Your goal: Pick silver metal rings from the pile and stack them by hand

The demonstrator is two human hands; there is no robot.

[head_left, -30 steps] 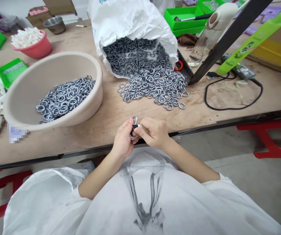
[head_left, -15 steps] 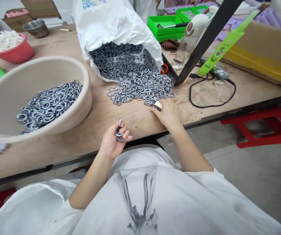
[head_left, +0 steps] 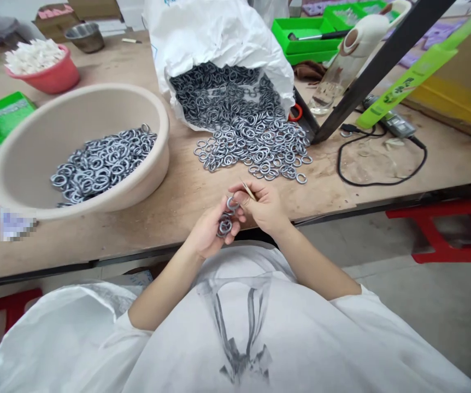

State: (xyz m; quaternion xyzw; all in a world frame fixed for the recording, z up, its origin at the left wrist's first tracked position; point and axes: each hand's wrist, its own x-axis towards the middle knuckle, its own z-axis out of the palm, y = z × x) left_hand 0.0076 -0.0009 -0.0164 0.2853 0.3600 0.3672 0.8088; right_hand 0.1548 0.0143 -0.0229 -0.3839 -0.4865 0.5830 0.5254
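My left hand (head_left: 207,234) is closed around several grey metal rings (head_left: 224,225) just above the table's front edge. One ring (head_left: 231,203) stands up between its fingertips, and my right hand's fingers meet it there. In my right hand (head_left: 271,210) is a thin pointed tool (head_left: 248,190) with a pale shaft, pinched and pointing up to the left; its exact kind I cannot make out. Beyond both hands, a heap of loose grey rings (head_left: 260,144) spills from a white sack (head_left: 219,41) lying on its side. To the left, a beige basin (head_left: 162,117) holds more rings (head_left: 104,164).
A red bowl of white pieces (head_left: 51,76), a metal bowl (head_left: 86,38) and a green tray (head_left: 8,117) stand at the left. A dark metal post (head_left: 358,71) slants up on the right, beside a clear bottle (head_left: 328,90) and a black cable (head_left: 378,184). Red stools (head_left: 444,224) are below.
My right hand has left the edge of the ring heap and come to my left hand. The left hand has shifted right with its rings. The view has swung slightly left.
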